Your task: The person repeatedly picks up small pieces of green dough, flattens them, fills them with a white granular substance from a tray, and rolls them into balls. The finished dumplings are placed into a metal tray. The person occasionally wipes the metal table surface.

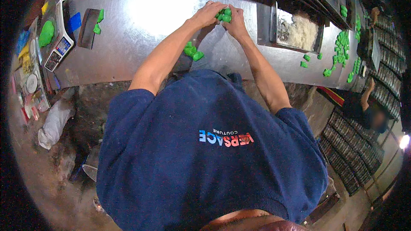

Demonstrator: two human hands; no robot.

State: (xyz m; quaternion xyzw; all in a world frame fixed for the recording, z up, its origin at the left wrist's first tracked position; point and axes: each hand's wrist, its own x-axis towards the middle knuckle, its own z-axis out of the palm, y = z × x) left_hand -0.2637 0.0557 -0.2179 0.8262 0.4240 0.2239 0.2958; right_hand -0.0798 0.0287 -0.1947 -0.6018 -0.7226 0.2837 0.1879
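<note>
Both of my hands meet over the metal table, around a cluster of bright green, dough-like lumps. My left hand grips the cluster from the left, and my right hand closes on it from the right. Several more green lumps lie on the tabletop nearer my body, beside my left forearm. What the fingertips do behind the cluster is partly hidden.
At the left are a digital scale, a large green lump and a dark rectangular tray or block. A metal tray of whitish, crumbly material stands at the right, with many green pieces beyond. Another person is at far right.
</note>
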